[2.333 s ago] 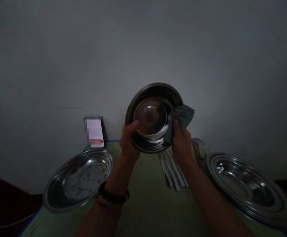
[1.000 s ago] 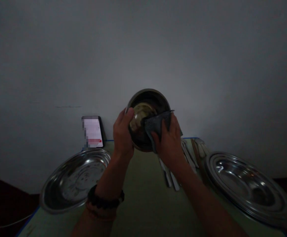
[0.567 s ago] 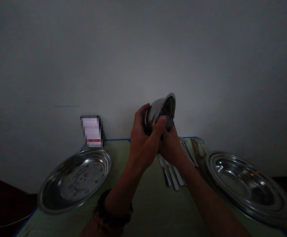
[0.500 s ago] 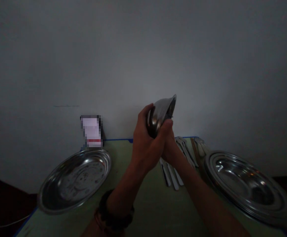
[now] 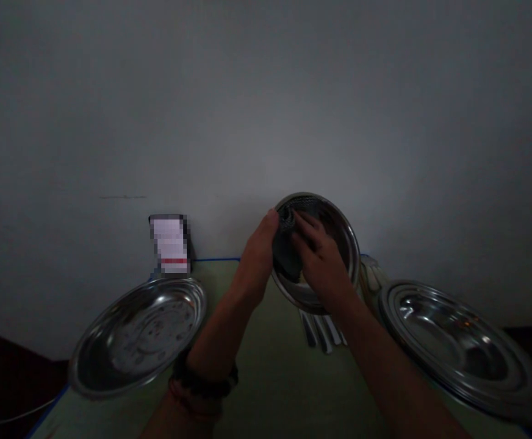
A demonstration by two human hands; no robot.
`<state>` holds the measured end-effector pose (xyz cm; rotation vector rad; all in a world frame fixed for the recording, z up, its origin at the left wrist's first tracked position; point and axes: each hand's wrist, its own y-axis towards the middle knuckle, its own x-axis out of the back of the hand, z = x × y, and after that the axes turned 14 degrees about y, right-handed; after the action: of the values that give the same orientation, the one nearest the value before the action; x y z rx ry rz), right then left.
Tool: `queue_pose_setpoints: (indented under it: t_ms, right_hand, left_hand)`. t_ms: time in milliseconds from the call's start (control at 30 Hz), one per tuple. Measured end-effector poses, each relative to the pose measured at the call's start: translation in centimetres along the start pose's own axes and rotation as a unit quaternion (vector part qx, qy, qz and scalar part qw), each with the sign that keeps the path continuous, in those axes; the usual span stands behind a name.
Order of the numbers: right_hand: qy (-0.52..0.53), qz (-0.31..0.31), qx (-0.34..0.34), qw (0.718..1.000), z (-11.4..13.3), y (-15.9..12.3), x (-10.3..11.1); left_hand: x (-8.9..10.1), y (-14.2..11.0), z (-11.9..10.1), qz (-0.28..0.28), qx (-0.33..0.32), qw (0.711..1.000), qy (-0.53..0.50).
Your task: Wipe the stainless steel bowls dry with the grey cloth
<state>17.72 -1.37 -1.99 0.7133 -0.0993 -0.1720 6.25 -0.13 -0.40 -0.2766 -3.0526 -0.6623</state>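
Note:
A round, shiny metal bowl [image 5: 352, 244] is held up above the table with its inside facing me. My left hand [image 5: 257, 256] grips its left rim, thumb on the edge and the other fingers hidden behind. Inside the bowl is my right hand [image 5: 325, 262], its bent fingers pressing on a dark grey cloth [image 5: 287, 250] against the left part of the inner wall. The cloth's upper end looks bunched and textured; its exact make is hard to see in the dim light.
An oval metal dish [image 5: 156, 329] lies at the left and stacked oval metal dishes [image 5: 444, 341] at the right. Several knives [image 5: 323, 335] stick out below the bowl, forks [image 5: 373, 274] beside it. A phone [image 5: 172, 244] leans on the wall behind the green table [image 5: 270, 378].
The bowl has turned from side-on to face me, showing its inside. My right hand has moved rightward and into the bowl, and the dark cloth has come into sight.

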Motion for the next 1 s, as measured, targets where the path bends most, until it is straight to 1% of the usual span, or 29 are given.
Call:
queue_pose_setpoints:
  t_ms: [67,100,133,200,267,333,400,467,567,633,667,733,800,833,900,967,1000]
  right_hand:
    - [-0.005,0.055,0.022,0.998,0.5,-0.3,-0.4]
    - [-0.022,0.062,0.028,0.997,0.7,-0.5,-0.6]
    - [-0.046,0.055,0.028,0.997,0.8,-0.6,-0.9]
    - [-0.103,0.018,0.019,0.994,0.9,-1.0,-1.3]
    - [-0.134,-0.01,-0.003,0.991,0.8,-1.3,-1.6]
    - [-0.121,-0.02,-0.027,0.992,0.9,-1.5,-1.8]
    - [-0.077,-0.011,-0.043,0.996,1.2,-1.4,-1.8]
    - [-0.011,0.031,-0.051,0.998,1.6,-1.3,-1.7]
    - [0.08,0.119,-0.059,0.988,2.2,-1.1,-1.3]
    - [0.105,0.168,-0.059,0.978,2.4,-0.9,-0.9]
    - [0.106,0.192,-0.058,0.974,2.4,-0.8,-0.7]
    - [0.089,0.241,-0.056,0.965,2.4,-0.7,-0.3]
    - [0.056,0.27,-0.046,0.96,2.2,-0.8,-0.3]
    - [0.038,0.268,-0.035,0.962,2.1,-0.9,-0.4]
    - [-0.015,0.241,0.005,0.97,1.9,-1.2,-0.8]
    - [-0.102,0.189,0.041,0.976,1.6,-1.4,-1.3]
    - [-0.156,0.159,0.048,0.974,1.4,-1.5,-1.4]
  left_hand:
    - [0.2,0.0,0.0,0.023,0.019,0.999,-0.025]
    - [0.3,0.0,-0.1,0.028,0.02,0.999,-0.027]
    - [0.3,-0.1,-0.3,0.028,0.011,0.999,-0.019]
    - [0.2,-0.2,-0.7,0.014,-0.023,1.0,0.015]
    - [-0.1,-0.3,-1.0,0.01,-0.061,0.997,0.056]
    - [-0.4,-0.4,-1.1,0.013,-0.082,0.993,0.079]
    - [-0.5,-0.4,-1.0,0.007,-0.075,0.995,0.066]
    - [-0.2,-0.3,-0.8,-0.001,-0.041,0.999,0.021]
    - [0.7,-0.1,-0.7,-0.009,0.055,0.997,-0.062]
    - [1.4,0.1,-0.9,-0.032,0.115,0.988,-0.098]
    - [1.7,0.2,-1.1,-0.05,0.132,0.984,-0.107]
    - [2.2,0.4,-1.4,-0.092,0.135,0.98,-0.111]
    - [2.4,0.6,-1.6,-0.133,0.112,0.98,-0.1]
    - [2.4,0.6,-1.6,-0.148,0.097,0.98,-0.094]
    - [2.0,0.5,-1.5,-0.149,0.072,0.983,-0.08]
    - [1.4,0.4,-1.1,-0.119,0.053,0.989,-0.067]
    - [1.1,0.2,-0.9,-0.097,0.042,0.993,-0.058]
